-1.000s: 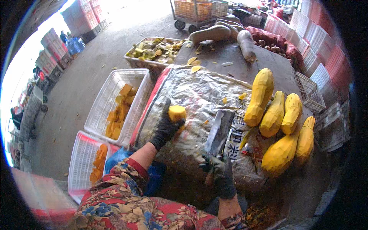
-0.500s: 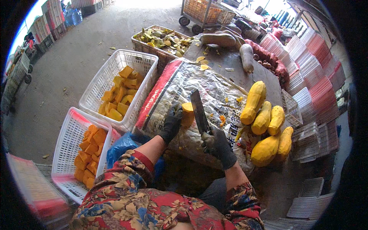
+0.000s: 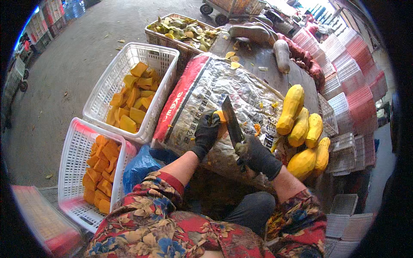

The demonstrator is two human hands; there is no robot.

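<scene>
My left hand, in a black glove, grips a piece of orange squash on the wrinkled, printed plastic sack covering the work surface. My right hand, also gloved, is closed on the handle of a wide dark cleaver, whose blade stands beside my left fingers at the squash piece. To the right lie several peeled yellow squashes. At the left, a white basket holds yellow chunks, and a pink-edged one holds orange chunks.
A crate of peelings stands at the back, beside unpeeled long gourds and red mesh sacks. A blue bag is at my lower left. Stacked crates line the right; a wheeled trolley is behind.
The view has shifted, showing more of the two chunk baskets. The cleaver, earlier apart from my left hand, has moved leftward and upright to the squash piece, which now sits lower among my fingers.
</scene>
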